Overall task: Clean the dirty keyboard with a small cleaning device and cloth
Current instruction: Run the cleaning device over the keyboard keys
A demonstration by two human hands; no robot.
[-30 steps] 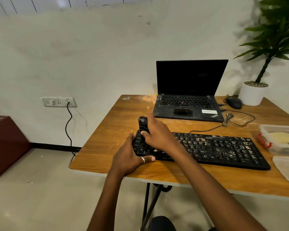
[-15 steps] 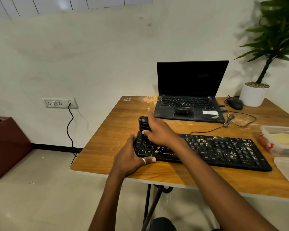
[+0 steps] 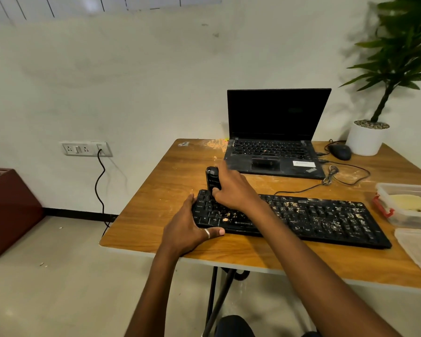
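Observation:
A black keyboard [image 3: 326, 217] lies across the wooden table [image 3: 170, 186], its keys speckled with pale crumbs, thickest toward the right. My right hand [image 3: 233, 188] grips a small black cleaning device [image 3: 212, 180] held upright, its lower end pressed on the keys at the keyboard's far left corner. My left hand [image 3: 187, 227] clamps the keyboard's left end, thumb with a ring along the front edge. A pale cloth [image 3: 418, 251] lies at the table's right edge.
An open black laptop [image 3: 275, 152] sits behind the keyboard, with a mouse [image 3: 339, 152] and a potted plant [image 3: 367, 139] to its right. The keyboard cable [image 3: 326, 181] loops between them. A clear plastic box [image 3: 408, 205] stands at the right. A brown bin [image 3: 7, 210] stands on the floor.
My right hand and the device have shifted slightly up and back toward the keyboard's far left corner. The left hand stays on the keyboard's left end.

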